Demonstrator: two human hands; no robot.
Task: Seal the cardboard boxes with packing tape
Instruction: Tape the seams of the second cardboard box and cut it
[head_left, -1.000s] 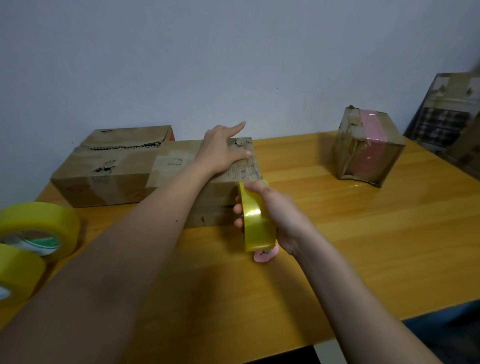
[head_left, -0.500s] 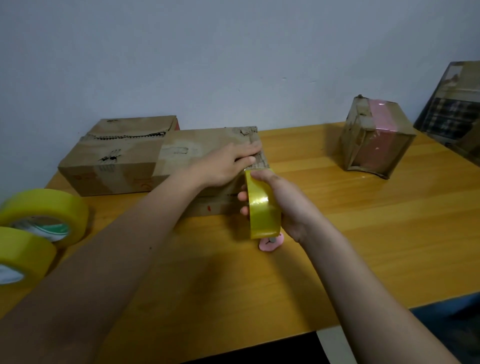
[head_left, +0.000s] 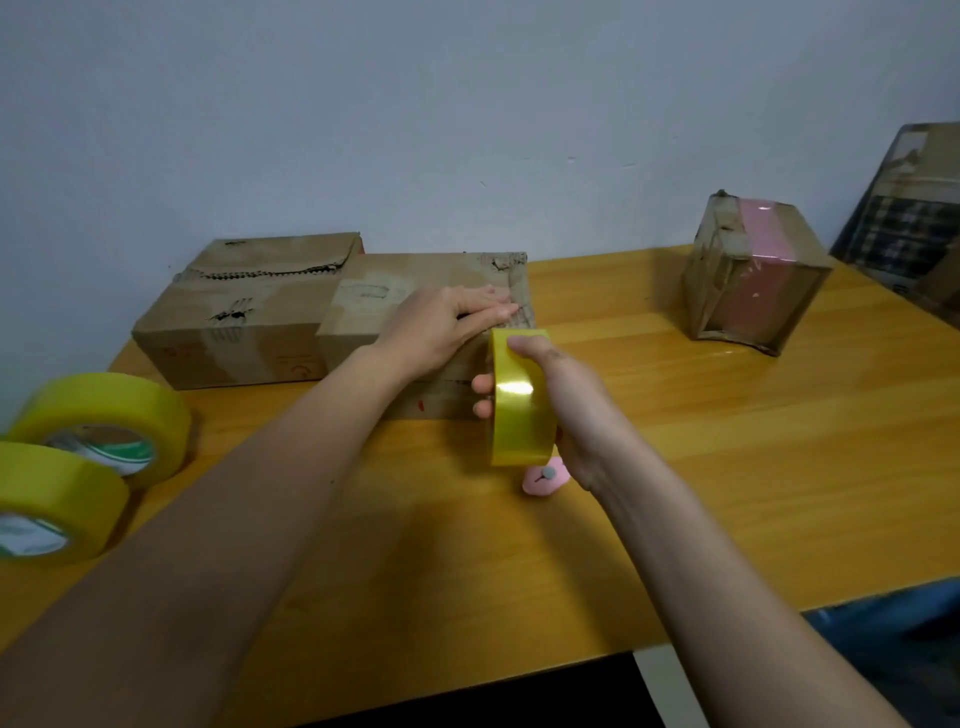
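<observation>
Left hand (head_left: 441, 327) is lying flat on top of the near cardboard box (head_left: 415, 296), fingers straight and together, pressing down near the box's right front edge; nothing is caught in that grip. Right hand (head_left: 566, 400) is holding a yellow tape roll (head_left: 517, 397) upright just beside the box's right front corner, thumb curled over the roll's top and fingertips wrapping round its left side, so the grip is closed on the roll. The roll's top edge is sitting right next to the left fingertips; cannot tell whether a strip is already running from roll to box.

The near cardboard box is sitting on the tabletop (head_left: 727, 467), overlapping in front of a second, longer box (head_left: 244, 317) with a torn top flap, which is standing against the wall. A small pink cutter (head_left: 545, 478) is lying on the tabletop just below the roll, partly hidden by the right wrist.

Two more yellow tape rolls are lying at the left edge, one (head_left: 109, 421) behind the other (head_left: 52, 504), touching or nearly so. A cube-shaped box (head_left: 753, 275) with a pink tape band over it is standing well apart at the right rear. A dark framed panel (head_left: 914, 218) is leaning at the far right.
</observation>
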